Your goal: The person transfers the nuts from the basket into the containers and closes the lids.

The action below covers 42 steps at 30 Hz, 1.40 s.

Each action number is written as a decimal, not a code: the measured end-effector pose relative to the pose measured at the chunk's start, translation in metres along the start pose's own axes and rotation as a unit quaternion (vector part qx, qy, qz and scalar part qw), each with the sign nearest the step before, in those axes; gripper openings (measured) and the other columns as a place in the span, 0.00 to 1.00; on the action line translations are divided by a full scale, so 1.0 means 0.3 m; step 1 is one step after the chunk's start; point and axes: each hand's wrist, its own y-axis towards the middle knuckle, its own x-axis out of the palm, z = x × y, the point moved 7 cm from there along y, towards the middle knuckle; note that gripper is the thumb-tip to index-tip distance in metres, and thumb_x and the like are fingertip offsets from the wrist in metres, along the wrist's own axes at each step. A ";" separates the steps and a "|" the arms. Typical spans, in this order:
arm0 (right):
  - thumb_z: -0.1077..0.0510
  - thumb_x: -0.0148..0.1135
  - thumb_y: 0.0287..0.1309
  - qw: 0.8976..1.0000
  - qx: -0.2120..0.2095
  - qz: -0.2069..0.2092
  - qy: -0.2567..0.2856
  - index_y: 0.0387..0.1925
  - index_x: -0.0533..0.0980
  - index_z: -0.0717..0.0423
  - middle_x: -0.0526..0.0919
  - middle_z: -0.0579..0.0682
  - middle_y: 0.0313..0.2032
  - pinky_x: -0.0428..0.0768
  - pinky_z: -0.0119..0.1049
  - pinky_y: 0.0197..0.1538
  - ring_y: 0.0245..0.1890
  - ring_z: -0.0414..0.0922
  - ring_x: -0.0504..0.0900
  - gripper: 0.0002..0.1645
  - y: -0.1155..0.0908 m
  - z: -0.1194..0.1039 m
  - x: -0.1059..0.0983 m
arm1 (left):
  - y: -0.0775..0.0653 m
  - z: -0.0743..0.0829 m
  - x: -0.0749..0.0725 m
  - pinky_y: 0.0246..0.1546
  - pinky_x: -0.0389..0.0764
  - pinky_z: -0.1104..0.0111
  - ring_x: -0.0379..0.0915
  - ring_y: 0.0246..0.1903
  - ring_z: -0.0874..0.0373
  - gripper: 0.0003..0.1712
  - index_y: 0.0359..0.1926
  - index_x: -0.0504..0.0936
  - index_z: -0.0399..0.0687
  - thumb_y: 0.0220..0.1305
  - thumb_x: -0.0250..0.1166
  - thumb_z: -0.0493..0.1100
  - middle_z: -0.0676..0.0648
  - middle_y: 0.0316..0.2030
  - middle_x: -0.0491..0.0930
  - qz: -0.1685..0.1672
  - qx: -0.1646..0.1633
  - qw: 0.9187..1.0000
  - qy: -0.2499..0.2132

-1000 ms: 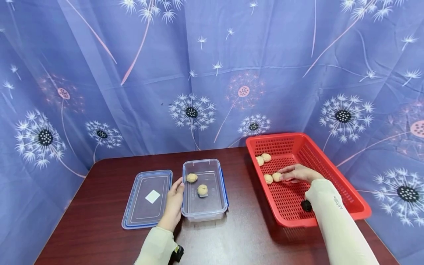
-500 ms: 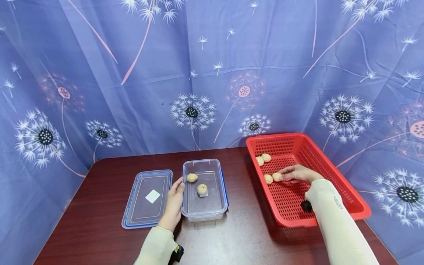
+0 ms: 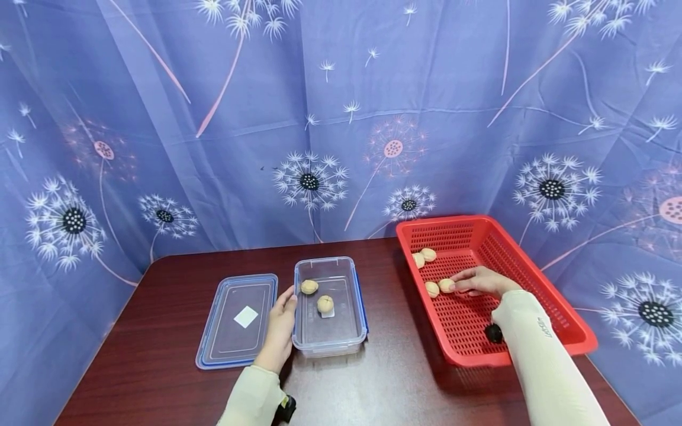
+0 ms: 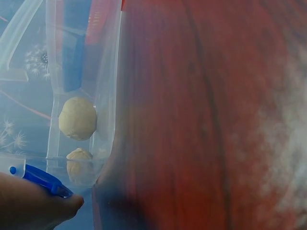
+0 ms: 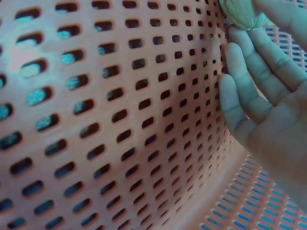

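Observation:
In the head view, my left hand rests against the left side of a clear plastic food container with blue clips. Two pale walnuts lie inside the container. In the left wrist view, a fingertip shows beside a blue clip. My right hand reaches into a red perforated basket and pinches a walnut near the basket floor. Another walnut sits just left of it. The right wrist view shows only part of the pinched walnut, at the top edge.
The container's clear lid, with blue edging and a white square, lies left of the left hand on the dark red table. Two more walnuts lie at the basket's back left. A blue dandelion-patterned curtain hangs behind the table.

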 end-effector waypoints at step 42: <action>0.45 0.61 0.63 0.985 -0.068 0.126 -0.092 0.59 0.72 0.66 0.79 0.63 0.53 0.78 0.53 0.53 0.41 0.43 0.82 0.33 -0.061 -0.131 -0.114 | 0.003 -0.002 0.000 0.69 0.53 0.50 0.52 0.68 0.40 0.25 0.69 0.62 0.33 0.75 0.45 0.39 0.32 0.68 0.60 -0.005 -0.002 1.000 -0.007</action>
